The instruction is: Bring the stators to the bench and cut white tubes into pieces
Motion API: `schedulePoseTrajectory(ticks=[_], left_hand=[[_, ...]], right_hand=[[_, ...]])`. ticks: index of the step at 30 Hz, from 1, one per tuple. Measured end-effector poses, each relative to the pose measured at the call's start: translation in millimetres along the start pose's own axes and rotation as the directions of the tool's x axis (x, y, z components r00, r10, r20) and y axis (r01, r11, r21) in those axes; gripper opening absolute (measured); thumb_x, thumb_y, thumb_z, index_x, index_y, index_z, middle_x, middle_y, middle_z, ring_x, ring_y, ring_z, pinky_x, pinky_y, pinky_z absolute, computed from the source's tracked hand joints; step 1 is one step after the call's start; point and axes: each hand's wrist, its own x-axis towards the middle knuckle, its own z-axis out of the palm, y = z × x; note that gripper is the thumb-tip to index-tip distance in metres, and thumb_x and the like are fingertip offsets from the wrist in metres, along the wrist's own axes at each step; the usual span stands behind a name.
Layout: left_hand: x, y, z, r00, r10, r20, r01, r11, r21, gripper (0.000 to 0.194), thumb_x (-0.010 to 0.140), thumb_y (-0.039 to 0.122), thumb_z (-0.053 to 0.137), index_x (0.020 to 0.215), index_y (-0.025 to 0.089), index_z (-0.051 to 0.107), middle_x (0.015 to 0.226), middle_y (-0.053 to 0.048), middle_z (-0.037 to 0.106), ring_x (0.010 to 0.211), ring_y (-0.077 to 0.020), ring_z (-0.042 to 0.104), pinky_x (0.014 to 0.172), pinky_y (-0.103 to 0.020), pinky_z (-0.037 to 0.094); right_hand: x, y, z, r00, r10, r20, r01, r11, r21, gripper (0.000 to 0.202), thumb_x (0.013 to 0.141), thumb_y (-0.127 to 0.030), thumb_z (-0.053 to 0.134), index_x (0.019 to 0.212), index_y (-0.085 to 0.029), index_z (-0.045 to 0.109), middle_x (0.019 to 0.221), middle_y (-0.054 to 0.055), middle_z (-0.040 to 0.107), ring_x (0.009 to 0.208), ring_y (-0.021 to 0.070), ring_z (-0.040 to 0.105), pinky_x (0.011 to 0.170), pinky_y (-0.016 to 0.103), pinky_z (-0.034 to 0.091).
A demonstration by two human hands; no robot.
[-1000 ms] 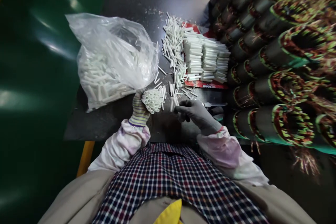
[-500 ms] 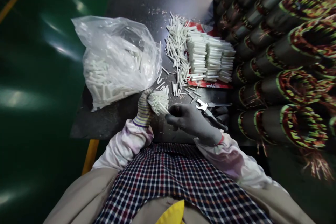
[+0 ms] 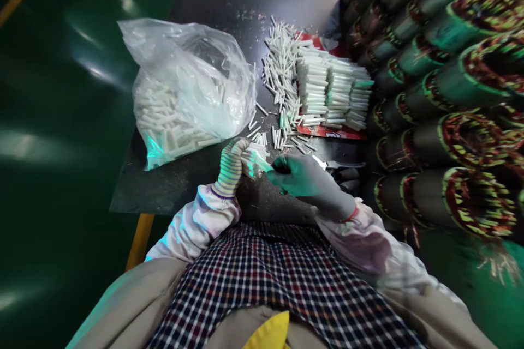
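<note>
My left hand (image 3: 231,166), in a striped glove, is wrapped round a bundle of short white tubes (image 3: 254,163) just above the table's near part. In a grey glove, my right hand (image 3: 297,177) pinches the end of one white tube that reaches into the bundle's right side. Behind the hands lie loose white tubes (image 3: 282,71) in a heap, beside neatly stacked tubes (image 3: 315,87) on a red sheet (image 3: 331,132). A clear plastic bag (image 3: 192,92) of similar tubes rests left of them.
Motor stators with copper windings (image 3: 477,202) are piled along the right side. Partly hidden behind my right hand is a tool with dark handles (image 3: 344,164). The dark table (image 3: 143,191) ends on the left above a green floor (image 3: 61,174).
Both hands stay at the bundle, the right one still pinching a tube. The whole view has shifted slightly, and greenish light now falls on the right glove, tubes, bag and stators.
</note>
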Motion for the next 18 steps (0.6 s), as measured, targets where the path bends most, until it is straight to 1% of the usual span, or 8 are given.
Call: schedulePoseTrajectory(ticks=[2,4,6,9,12,16,18], left_hand=[[-3.2,4.1,3.4,1.0,0.013,0.009,-0.014,0.999,0.052,0.02,0.085,0.018,0.062,0.065,0.019,0.068,0.068,0.0,0.068,0.072,-0.0157,0.064,0.075,-0.025,0.052],[-4.7,6.6,5.2,1.0,0.018,-0.002,-0.018,0.996,0.082,0.02,0.084,0.017,0.062,0.066,0.018,0.069,0.066,0.0,0.067,0.07,-0.0155,0.064,0.075,-0.025,0.051],[-4.9,7.8,5.4,1.0,0.012,-0.014,-0.011,0.997,0.075,0.02,0.084,0.018,0.063,0.065,0.017,0.069,0.063,0.0,0.066,0.067,-0.0153,0.063,0.074,-0.026,0.05],[-4.8,9.3,5.3,0.999,-0.035,0.004,0.035,0.999,0.035,0.019,0.084,0.018,0.063,0.066,0.017,0.068,0.059,0.001,0.065,0.062,-0.0149,0.061,0.069,-0.026,0.05],[-6.5,12.5,7.8,0.998,-0.065,0.006,0.064,0.995,0.079,0.018,0.085,0.017,0.062,0.068,0.018,0.07,0.062,0.001,0.067,0.064,-0.0146,0.06,0.07,-0.025,0.05],[-9.5,16.3,14.0,0.999,-0.015,-0.037,0.021,0.985,0.17,0.025,0.087,0.011,0.058,0.066,0.018,0.07,0.064,0.002,0.067,0.067,-0.0139,0.06,0.077,-0.026,0.049],[-9.8,17.0,15.4,0.999,-0.004,-0.044,0.01,0.99,0.139,0.027,0.087,0.007,0.059,0.065,0.017,0.071,0.065,0.002,0.066,0.067,-0.0132,0.059,0.079,-0.025,0.047]], right_hand=[[1.1,0.1,-0.5,0.999,-0.033,-0.032,0.029,0.992,-0.119,0.013,0.081,-0.029,0.062,0.071,-0.02,0.062,0.058,-0.002,0.063,0.054,0.0112,0.054,0.055,0.023,0.029],[2.3,0.1,0.6,0.997,-0.06,-0.053,0.047,0.975,-0.218,0.011,0.081,-0.029,0.062,0.076,-0.02,0.064,0.063,-0.001,0.066,0.057,0.0121,0.054,0.056,0.024,0.028],[3.2,-0.5,2.6,0.996,-0.061,-0.068,0.036,0.946,-0.323,0.01,0.082,-0.029,0.061,0.081,-0.02,0.067,0.069,0.002,0.069,0.059,0.0137,0.054,0.057,0.026,0.026],[3.3,-2.1,6.1,0.996,-0.051,-0.079,0.009,0.886,-0.464,0.015,0.085,-0.031,0.059,0.089,-0.02,0.069,0.076,0.005,0.072,0.065,0.0172,0.058,0.058,0.028,0.025],[2.3,-3.7,8.7,0.995,-0.068,-0.076,0.015,0.836,-0.549,0.021,0.089,-0.033,0.056,0.095,-0.019,0.07,0.08,0.008,0.073,0.069,0.0197,0.061,0.06,0.03,0.024],[1.3,-7.2,7.4,0.994,-0.093,-0.052,0.042,0.789,-0.613,0.024,0.091,-0.031,0.052,0.099,-0.016,0.069,0.081,0.012,0.073,0.07,0.0209,0.063,0.06,0.03,0.023],[2.5,-8.9,5.2,0.992,-0.118,-0.038,0.071,0.794,-0.604,0.022,0.092,-0.03,0.053,0.098,-0.016,0.069,0.083,0.012,0.074,0.072,0.0209,0.063,0.061,0.03,0.025]])
